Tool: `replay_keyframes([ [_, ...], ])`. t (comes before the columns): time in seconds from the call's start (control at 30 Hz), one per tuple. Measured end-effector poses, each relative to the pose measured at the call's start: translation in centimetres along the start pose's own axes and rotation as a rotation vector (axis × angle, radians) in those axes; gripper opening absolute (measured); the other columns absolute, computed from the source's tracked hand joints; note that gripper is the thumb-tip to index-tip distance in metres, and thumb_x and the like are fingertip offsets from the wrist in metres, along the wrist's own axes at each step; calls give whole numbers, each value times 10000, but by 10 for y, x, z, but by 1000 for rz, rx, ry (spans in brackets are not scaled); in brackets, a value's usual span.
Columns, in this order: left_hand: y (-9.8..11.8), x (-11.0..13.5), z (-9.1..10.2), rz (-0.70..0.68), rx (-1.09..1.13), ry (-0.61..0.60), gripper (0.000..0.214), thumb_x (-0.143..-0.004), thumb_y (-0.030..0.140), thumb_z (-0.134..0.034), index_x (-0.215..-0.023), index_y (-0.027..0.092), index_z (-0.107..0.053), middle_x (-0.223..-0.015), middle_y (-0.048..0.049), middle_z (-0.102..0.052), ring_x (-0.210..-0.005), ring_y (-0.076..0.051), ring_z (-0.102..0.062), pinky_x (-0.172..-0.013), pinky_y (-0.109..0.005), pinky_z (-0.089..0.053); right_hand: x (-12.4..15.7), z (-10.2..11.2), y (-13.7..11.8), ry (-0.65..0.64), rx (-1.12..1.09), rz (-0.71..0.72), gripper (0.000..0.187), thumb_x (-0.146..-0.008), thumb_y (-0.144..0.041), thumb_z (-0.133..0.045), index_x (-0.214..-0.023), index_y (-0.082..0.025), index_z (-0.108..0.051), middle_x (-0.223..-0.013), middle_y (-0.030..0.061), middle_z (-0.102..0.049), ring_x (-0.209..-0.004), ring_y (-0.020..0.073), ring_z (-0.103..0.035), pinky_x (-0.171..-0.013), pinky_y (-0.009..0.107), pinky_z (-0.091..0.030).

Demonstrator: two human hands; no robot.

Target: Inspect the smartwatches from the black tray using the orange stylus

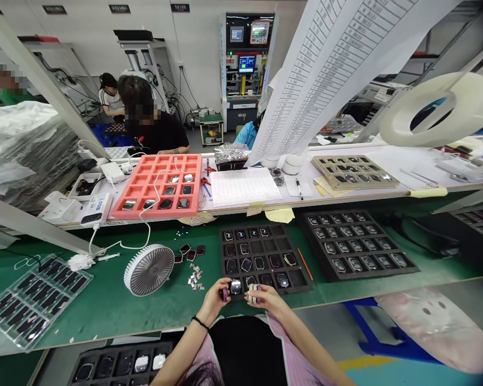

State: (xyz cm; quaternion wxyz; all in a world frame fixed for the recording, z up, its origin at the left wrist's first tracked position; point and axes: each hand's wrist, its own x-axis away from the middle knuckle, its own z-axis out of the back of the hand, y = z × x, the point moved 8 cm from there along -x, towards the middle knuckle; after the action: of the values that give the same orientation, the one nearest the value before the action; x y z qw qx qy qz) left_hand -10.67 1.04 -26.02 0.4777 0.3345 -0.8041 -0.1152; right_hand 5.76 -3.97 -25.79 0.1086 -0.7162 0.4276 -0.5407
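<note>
My left hand [214, 301] is closed at the near edge of a black foam tray [269, 246]. A small dark, purplish piece [224, 294] shows between its fingers; its kind I cannot make out. Beside those fingers, a silver-faced watch body [235, 287] lies at the tray's near left corner. My right hand [268, 298] pinches a small off-white block-like piece [253, 294] with purple at its side, over the tray's front edge. Square watch bodies [259, 262] sit in many of the tray's pockets, and several pockets in the upper rows are bare.
Left of the tray are a white fan [151, 269], loose small labels [195, 277] and dark watch parts [187, 252]. An orange stick [305, 264] and a second foam tray [356, 244] lie right. A pink tray [156, 182] stands on the shelf; paper sheets [326, 69] hang above.
</note>
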Motion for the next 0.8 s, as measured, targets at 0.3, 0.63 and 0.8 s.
replay_keyframes([
  [0.3, -1, 4, -3, -12, -46, 7, 208, -568, 132, -606, -765, 137, -674, -587, 27, -523, -534, -77, -467, -491, -199, -322, 4, 0, 0, -1, -25, 11, 382, -459, -237, -894, -765, -120, -698, -731, 88, -741, -759, 249, -725, -701, 340, -579],
  [0.63, -1, 3, -15, -32, -99, 19, 202, -546, 144, -613, -734, 145, -687, -570, 29, -518, -528, -79, -437, -483, -199, -328, 6, 8, -2, 17, -33, 10, 386, -467, -243, -886, -783, -122, -702, -732, 84, -742, -754, 238, -723, -713, 338, -579],
  [0.8, -1, 4, -20, -38, -122, 20, 191, -544, 161, -618, -721, 149, -688, -575, 22, -524, -540, -84, -439, -481, -198, -327, 5, 15, 1, 29, -33, 15, 410, -441, -260, -896, -773, -119, -701, -718, 81, -735, -751, 247, -719, -706, 345, -574],
])
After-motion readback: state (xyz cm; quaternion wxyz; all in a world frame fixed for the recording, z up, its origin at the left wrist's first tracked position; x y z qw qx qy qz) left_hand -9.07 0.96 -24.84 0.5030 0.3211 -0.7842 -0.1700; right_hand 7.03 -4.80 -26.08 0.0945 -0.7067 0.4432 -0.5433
